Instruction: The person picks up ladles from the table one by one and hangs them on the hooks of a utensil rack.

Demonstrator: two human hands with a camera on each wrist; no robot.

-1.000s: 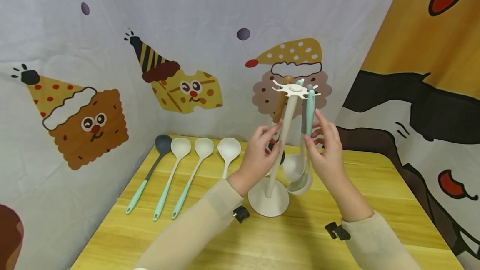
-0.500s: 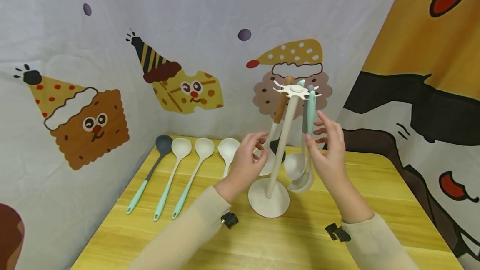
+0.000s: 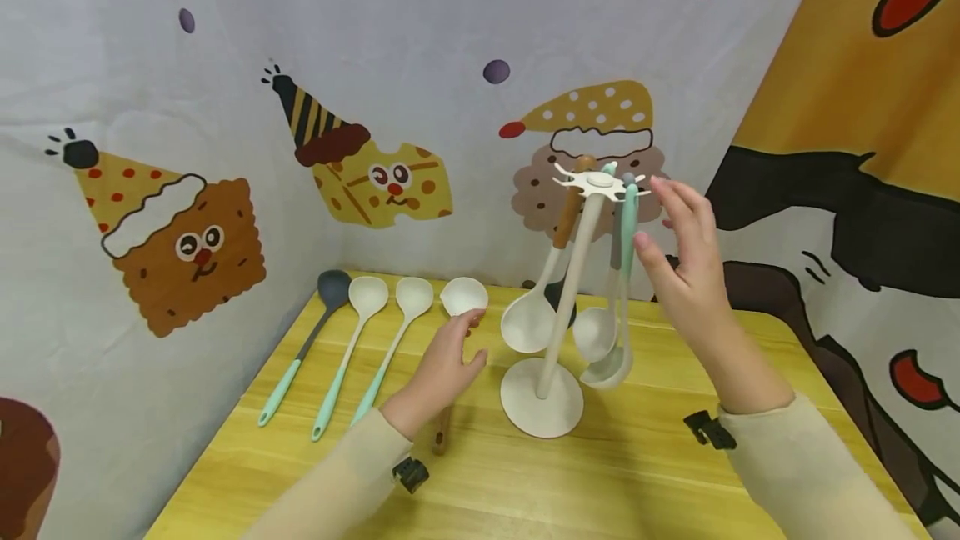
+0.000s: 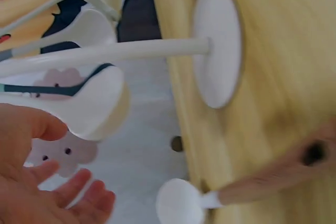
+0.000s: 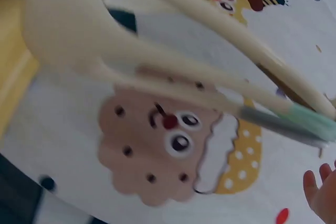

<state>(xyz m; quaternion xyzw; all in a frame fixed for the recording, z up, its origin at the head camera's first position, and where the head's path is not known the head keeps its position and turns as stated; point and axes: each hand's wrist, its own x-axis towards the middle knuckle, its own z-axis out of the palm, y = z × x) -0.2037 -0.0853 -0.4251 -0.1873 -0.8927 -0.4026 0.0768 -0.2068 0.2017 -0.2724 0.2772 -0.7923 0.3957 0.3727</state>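
A white utensil rack (image 3: 572, 290) stands on a round base, with several utensils hanging from its top hooks. Its right side carries a green-handled ladle (image 3: 628, 232) and a grey-handled ladle (image 3: 615, 252); a brown-handled ladle (image 3: 531, 319) hangs at the left. My right hand (image 3: 690, 273), fingers spread and holding nothing, is just right of the green handle. Left of the rack, my left hand (image 3: 442, 373) is empty over another brown-handled ladle (image 3: 465, 297) lying on the table, hiding its middle. Fingers (image 4: 79, 187) are apart in the left wrist view.
Left on the wooden table (image 3: 510, 490) lie a dark-headed spoon (image 3: 333, 290) and two green-handled white spoons, one the left spoon (image 3: 367, 298), the other the right spoon (image 3: 414, 298). Behind the table hangs a printed cloth (image 3: 420, 23).
My left hand has left the rack, moving left and down toward the lying ladle. My right hand has moved up and right, off the green handle. The hanging utensils stay on the rack.
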